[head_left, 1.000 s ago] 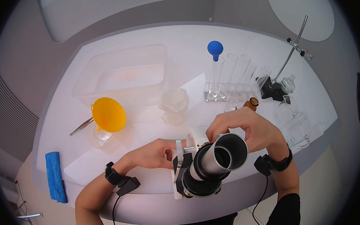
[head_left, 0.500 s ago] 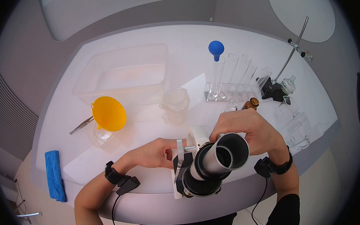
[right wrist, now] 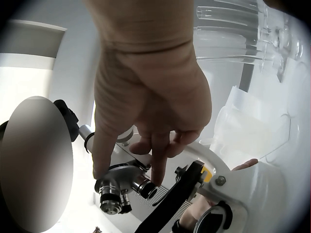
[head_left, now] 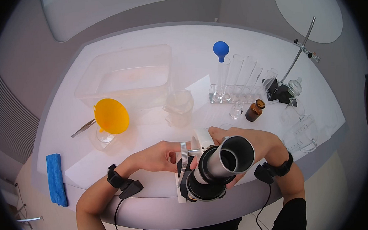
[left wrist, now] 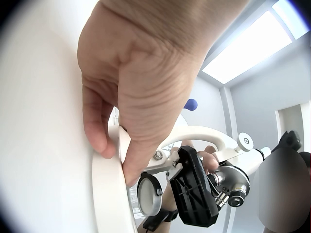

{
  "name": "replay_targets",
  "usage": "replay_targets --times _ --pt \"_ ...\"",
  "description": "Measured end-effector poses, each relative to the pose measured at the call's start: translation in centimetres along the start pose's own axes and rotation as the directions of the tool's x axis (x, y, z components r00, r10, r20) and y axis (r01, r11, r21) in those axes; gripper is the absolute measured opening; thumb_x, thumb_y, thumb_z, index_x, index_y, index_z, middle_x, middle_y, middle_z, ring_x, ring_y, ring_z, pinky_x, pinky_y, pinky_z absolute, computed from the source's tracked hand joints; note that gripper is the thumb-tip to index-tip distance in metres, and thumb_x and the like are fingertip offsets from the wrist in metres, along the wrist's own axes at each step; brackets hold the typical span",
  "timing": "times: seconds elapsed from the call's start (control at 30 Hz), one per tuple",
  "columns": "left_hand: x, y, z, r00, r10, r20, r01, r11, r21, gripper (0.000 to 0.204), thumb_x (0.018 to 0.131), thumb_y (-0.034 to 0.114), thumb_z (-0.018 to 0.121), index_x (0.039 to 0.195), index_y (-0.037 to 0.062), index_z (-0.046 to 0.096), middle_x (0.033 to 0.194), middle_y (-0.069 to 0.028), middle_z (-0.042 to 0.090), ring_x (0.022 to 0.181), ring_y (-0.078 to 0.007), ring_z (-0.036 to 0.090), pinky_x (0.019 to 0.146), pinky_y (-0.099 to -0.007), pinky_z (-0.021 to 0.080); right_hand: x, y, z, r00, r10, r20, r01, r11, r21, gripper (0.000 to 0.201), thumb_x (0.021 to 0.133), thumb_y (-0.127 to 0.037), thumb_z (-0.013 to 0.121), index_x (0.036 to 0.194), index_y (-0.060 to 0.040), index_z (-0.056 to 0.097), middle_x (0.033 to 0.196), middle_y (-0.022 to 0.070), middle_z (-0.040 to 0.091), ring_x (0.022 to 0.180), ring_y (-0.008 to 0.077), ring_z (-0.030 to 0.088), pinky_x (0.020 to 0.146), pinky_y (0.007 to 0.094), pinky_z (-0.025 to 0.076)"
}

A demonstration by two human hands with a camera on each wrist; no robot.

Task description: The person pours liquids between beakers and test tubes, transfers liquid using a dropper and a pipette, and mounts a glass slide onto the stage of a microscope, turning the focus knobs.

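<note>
A white microscope [head_left: 202, 140] with a wide metal eyepiece tube [head_left: 236, 154] stands at the front edge of the table. My left hand [head_left: 153, 157] pinches its white base [left wrist: 108, 194] between thumb and fingers, low beside the tabletop. Around the revolving nosepiece [right wrist: 121, 174] is my right hand [right wrist: 155, 97], thumb on one side and a finger against an objective lens [right wrist: 145, 187]. In the head view the eyepiece tube hides part of that hand. The black stage [left wrist: 194, 189] and round mirror [left wrist: 149, 194] show below the objectives in the left wrist view.
Beyond my right hand are a brown bottle [head_left: 255, 111], a test tube rack [head_left: 214, 97] with a blue rubber bulb [head_left: 221, 50], and a metal stand [head_left: 279, 94]. A yellow funnel [head_left: 111, 116], plastic beaker [head_left: 179, 109], clear tub [head_left: 124, 95] and blue cloth [head_left: 56, 180] lie leftward.
My right hand has come down from the upper microscope to the nosepiece, partly behind the eyepiece tube, and the brown bottle is now uncovered. The left hand stays at the base.
</note>
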State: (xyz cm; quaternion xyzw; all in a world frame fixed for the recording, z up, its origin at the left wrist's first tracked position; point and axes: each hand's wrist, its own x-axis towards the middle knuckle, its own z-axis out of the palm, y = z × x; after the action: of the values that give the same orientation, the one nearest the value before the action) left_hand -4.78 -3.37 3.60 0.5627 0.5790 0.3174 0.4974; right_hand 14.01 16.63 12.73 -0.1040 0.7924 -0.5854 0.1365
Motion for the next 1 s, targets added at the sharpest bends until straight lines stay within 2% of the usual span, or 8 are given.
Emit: replay_targets --times 0.27,0.43,0.53,0.67,0.73,0.87,0.93,1.0 --pt "-0.2 0.9 0.0 0.999 0.032 -0.016 -0.032 0.999 -0.031 0.055 0.079 0.016 0.077 0.131 0.0156 0.059 0.078 -0.0013 0.064 0.062 -0.0103 0.055 0.059 -0.0248 0.046 1.0 1.3 0.6 0.980 -0.187 0.070 0.193 0.978 -0.083 0.062 0.059 -0.041 0.092 0.096 -0.0061 0.056 0.092 0.0017 0.050 0.091 0.0173 0.048 0.086 0.0292 0.036" --pt "-0.1 0.3 0.0 0.999 0.029 -0.015 -0.029 0.999 0.023 0.054 0.079 0.016 0.076 0.130 0.0147 0.059 0.078 -0.0024 0.064 0.062 -0.0107 0.055 0.061 -0.0251 0.047 0.2 -0.4 1.3 0.999 -0.012 -0.047 0.016 0.995 0.099 0.059 0.061 -0.044 0.090 0.091 -0.0076 0.055 0.087 0.0025 0.059 0.079 0.0150 0.051 0.074 0.0268 0.038" --pt "-0.3 1.3 0.1 0.999 0.029 -0.030 -0.030 0.999 -0.028 0.053 0.079 0.017 0.077 0.129 0.0142 0.060 0.078 -0.0025 0.064 0.062 -0.0107 0.055 0.061 -0.0252 0.048 -0.3 -1.3 0.9 0.983 0.171 0.067 -0.176 0.981 0.076 0.060 0.059 -0.045 0.091 0.091 -0.0083 0.055 0.080 0.0007 0.064 0.074 0.0122 0.051 0.068 0.0265 0.038" --pt "-1.2 2.2 -0.3 0.991 0.119 -0.066 -0.124 0.990 -0.072 0.054 0.079 0.017 0.077 0.130 0.0148 0.060 0.080 -0.0022 0.065 0.062 -0.0105 0.055 0.061 -0.0247 0.047 -0.1 -1.4 0.7 0.983 0.163 0.090 -0.167 0.985 0.039 0.060 0.058 -0.044 0.091 0.091 -0.0087 0.056 0.075 -0.0015 0.066 0.072 0.0098 0.049 0.065 0.0258 0.037" --pt "-1.2 2.0 -0.2 0.988 0.134 -0.073 -0.141 0.986 -0.086 0.055 0.079 0.017 0.077 0.131 0.0155 0.059 0.081 -0.0020 0.065 0.062 -0.0103 0.055 0.060 -0.0247 0.047 -0.1 -2.0 0.5 0.990 0.139 -0.013 -0.139 0.989 0.046 0.058 0.060 -0.044 0.090 0.091 -0.0086 0.055 0.074 -0.0018 0.063 0.070 0.0095 0.046 0.063 0.0249 0.034" --pt "-0.1 0.6 0.1 0.998 0.055 -0.015 -0.055 0.998 -0.003 0.056 0.079 0.016 0.077 0.132 0.0154 0.058 0.080 -0.0021 0.064 0.062 -0.0097 0.054 0.060 -0.0248 0.047 0.2 -0.6 0.6 0.997 0.037 -0.070 -0.037 0.999 -0.004 0.057 0.062 -0.042 0.089 0.092 -0.0085 0.054 0.068 -0.0038 0.055 0.068 0.0092 0.044 0.061 0.0248 0.033" --pt "-0.1 0.5 0.0 0.999 0.054 -0.005 -0.054 0.998 -0.012 0.056 0.079 0.014 0.076 0.132 0.0147 0.058 0.079 -0.0022 0.064 0.062 -0.0090 0.054 0.059 -0.0250 0.046 0.2 -0.1 0.7 0.996 0.038 0.084 -0.050 0.989 0.138 0.057 0.062 -0.041 0.090 0.090 -0.0093 0.051 0.065 -0.0053 0.045 0.064 0.0082 0.042 0.058 0.0239 0.030" --pt "-0.2 0.7 -0.1 1.000 0.019 -0.007 -0.019 1.000 -0.009 0.055 0.080 0.013 0.075 0.132 0.0142 0.058 0.079 -0.0021 0.064 0.062 -0.0089 0.054 0.059 -0.0250 0.046 0.4 1.2 0.7 0.993 0.033 0.114 -0.045 0.994 0.104 0.057 0.063 -0.040 0.090 0.089 -0.0098 0.050 0.064 -0.0054 0.043 0.061 0.0077 0.040 0.056 0.0234 0.029"
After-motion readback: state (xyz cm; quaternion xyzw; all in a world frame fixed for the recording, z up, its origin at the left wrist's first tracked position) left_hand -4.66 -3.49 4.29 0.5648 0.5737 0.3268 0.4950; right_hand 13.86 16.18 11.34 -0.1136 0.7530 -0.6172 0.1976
